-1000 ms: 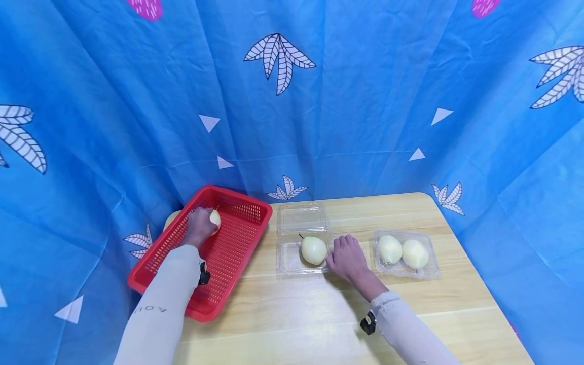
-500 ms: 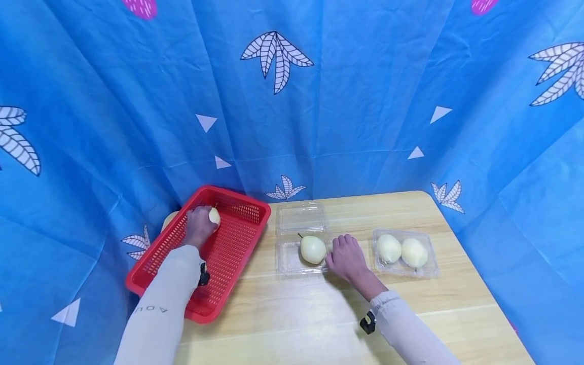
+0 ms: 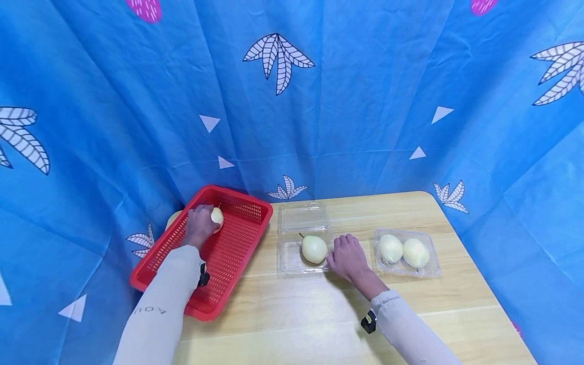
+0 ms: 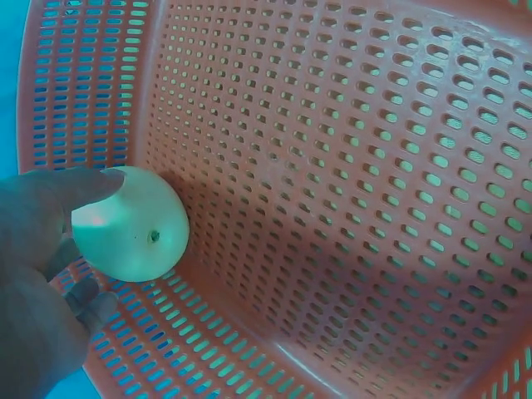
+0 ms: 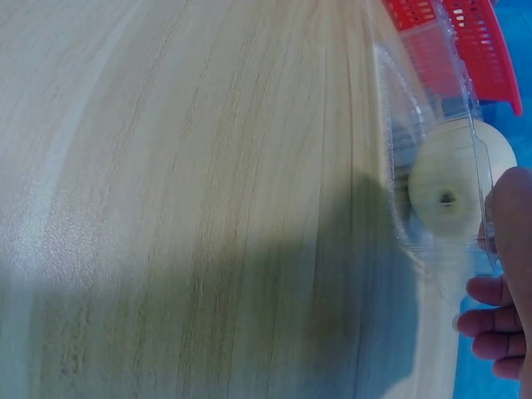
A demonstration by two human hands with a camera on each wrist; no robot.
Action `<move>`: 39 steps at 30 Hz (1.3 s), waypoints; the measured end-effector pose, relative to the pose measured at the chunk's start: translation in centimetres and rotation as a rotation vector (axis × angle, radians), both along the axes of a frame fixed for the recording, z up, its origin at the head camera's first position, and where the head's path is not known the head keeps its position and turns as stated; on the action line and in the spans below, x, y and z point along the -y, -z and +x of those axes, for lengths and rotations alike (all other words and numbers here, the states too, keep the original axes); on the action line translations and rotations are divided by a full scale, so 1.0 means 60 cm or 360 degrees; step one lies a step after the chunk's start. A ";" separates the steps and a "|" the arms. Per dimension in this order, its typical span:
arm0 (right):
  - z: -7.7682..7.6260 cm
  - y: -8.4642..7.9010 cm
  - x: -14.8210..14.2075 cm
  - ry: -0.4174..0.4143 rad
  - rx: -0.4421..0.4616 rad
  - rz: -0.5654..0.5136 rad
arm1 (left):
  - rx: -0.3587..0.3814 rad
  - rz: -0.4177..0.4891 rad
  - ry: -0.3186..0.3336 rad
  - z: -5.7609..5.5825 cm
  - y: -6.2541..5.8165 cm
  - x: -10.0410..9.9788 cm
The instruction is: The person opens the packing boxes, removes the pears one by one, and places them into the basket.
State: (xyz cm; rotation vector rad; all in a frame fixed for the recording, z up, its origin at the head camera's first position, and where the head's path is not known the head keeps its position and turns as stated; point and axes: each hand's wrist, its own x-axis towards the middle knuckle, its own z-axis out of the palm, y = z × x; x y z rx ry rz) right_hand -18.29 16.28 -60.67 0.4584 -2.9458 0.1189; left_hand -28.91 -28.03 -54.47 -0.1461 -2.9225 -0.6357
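Observation:
In the red basket point(image 3: 223, 253), my left hand point(image 3: 199, 225) grips a pale pear point(image 3: 217, 218) near the far left corner. The left wrist view has the thumb over the pear point(image 4: 141, 237) and curled fingers beside it. An opened clear plastic clamshell box point(image 3: 289, 258) lies mid-table with one pear point(image 3: 314, 249) in its base. My right hand point(image 3: 349, 258) is at the box's right edge. In the right wrist view, thumb and forefinger pinch the box's rim point(image 5: 485, 179), while the other fingers point(image 5: 490, 322) curl below it.
To the right, a second clear box point(image 3: 431, 271) holds two pears point(image 3: 402, 252). The wooden table point(image 3: 292, 324) ends at a blue patterned curtain point(image 3: 365, 101) behind and on both sides. The clamshell's raised lid point(image 3: 302, 217) lies towards the back.
The pear in my left hand has shifted very slightly to the right within the basket. My right hand stays at the box's edge.

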 end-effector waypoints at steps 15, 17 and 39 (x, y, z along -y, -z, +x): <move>0.001 -0.005 0.002 -0.0003 0.0007 0.0017 | 0.0066 -0.0035 0.0022 0.013 -0.044 -0.056; 0.001 -0.006 0.002 0.0000 0.0007 0.0017 | 0.0059 -0.0059 0.0053 0.017 -0.049 -0.066; 0.000 -0.006 0.005 -0.0013 0.0023 0.0045 | 0.0090 -0.0086 0.0373 0.086 -0.083 -0.174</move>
